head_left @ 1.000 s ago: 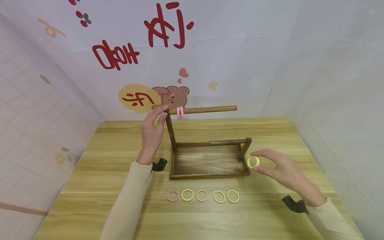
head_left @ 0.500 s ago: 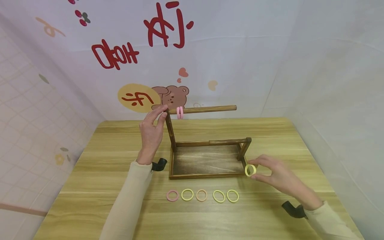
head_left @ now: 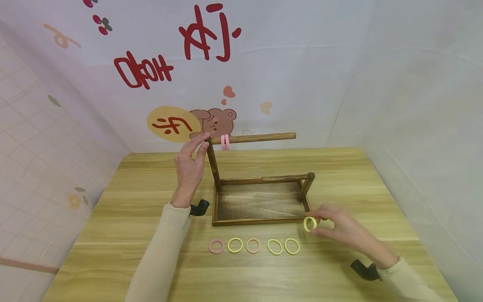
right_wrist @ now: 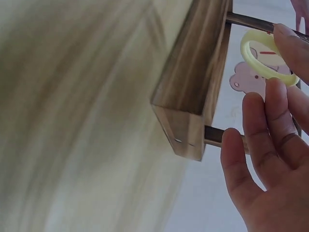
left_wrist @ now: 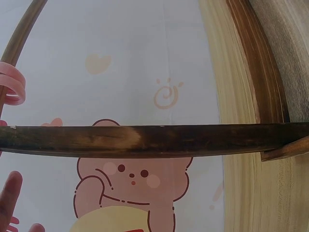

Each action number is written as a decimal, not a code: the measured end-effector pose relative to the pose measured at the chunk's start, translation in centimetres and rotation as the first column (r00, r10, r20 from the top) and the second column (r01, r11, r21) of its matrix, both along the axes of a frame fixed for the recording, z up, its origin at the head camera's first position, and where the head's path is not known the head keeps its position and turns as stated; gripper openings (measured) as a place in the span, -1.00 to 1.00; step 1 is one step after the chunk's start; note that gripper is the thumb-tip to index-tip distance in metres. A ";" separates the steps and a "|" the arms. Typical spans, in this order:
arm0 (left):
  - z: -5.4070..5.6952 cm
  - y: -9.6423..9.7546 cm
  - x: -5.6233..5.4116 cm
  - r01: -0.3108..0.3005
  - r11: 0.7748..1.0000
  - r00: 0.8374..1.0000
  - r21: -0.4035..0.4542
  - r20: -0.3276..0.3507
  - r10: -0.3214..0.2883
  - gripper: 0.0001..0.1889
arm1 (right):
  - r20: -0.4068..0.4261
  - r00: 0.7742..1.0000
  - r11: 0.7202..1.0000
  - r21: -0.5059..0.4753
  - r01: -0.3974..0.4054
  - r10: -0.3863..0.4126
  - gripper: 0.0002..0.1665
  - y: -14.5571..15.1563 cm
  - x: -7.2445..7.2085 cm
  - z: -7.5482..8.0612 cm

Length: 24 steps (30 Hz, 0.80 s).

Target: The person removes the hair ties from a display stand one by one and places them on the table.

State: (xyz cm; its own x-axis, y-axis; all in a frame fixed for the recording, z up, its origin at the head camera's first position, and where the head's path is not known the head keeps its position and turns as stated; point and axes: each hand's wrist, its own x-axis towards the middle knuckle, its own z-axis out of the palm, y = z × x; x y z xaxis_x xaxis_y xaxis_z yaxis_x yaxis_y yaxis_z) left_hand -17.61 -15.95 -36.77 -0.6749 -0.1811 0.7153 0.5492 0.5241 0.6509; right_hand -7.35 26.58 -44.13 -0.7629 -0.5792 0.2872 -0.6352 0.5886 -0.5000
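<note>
My right hand (head_left: 341,228) pinches a pale yellow ring (right_wrist: 258,60) between thumb and fingertips, near the front right corner of a dark wooden stand (head_left: 260,222). In the head view this yellow ring (head_left: 305,224) is upright and off the table. My left hand (head_left: 190,167) has its fingers extended at the top of the stand's tall left post (head_left: 214,165). From that post a wooden rod (head_left: 264,137) runs out to the right, with pink rings (head_left: 225,142) hung near its left end. In the left wrist view, the fingertips (left_wrist: 12,186) show beside the post.
A row of loose rings lies on the table in front of the stand: a pink ring (head_left: 216,253), a yellow ring (head_left: 235,252), an orange ring (head_left: 253,253) and more yellow ones. A shorter post (head_left: 306,186) stands at the stand's right. White printed cloth hangs behind.
My right hand has moved left and toward me with the yellow ring, from beside the short post to the stand's front right corner. The left hand keeps its place at the tall post.
</note>
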 end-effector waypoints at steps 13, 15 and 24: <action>0.1 0.0 0.1 -0.002 1.000 1.000 -0.007 0.001 0.002 -0.73 | 0.088 0.993 0.995 0.049 -0.084 0.079 -0.51 -0.4 0.4 -2.2; 0.1 0.0 0.1 -0.003 1.000 1.000 -0.010 0.001 0.003 -0.73 | 0.103 0.991 0.995 0.058 -0.087 0.080 -0.52 -0.5 0.5 -2.4; 0.0 0.0 0.0 -0.004 1.000 1.000 -0.003 0.003 0.004 -0.73 | 0.163 0.978 0.990 0.043 -0.137 0.128 -0.53 -0.2 0.6 -3.2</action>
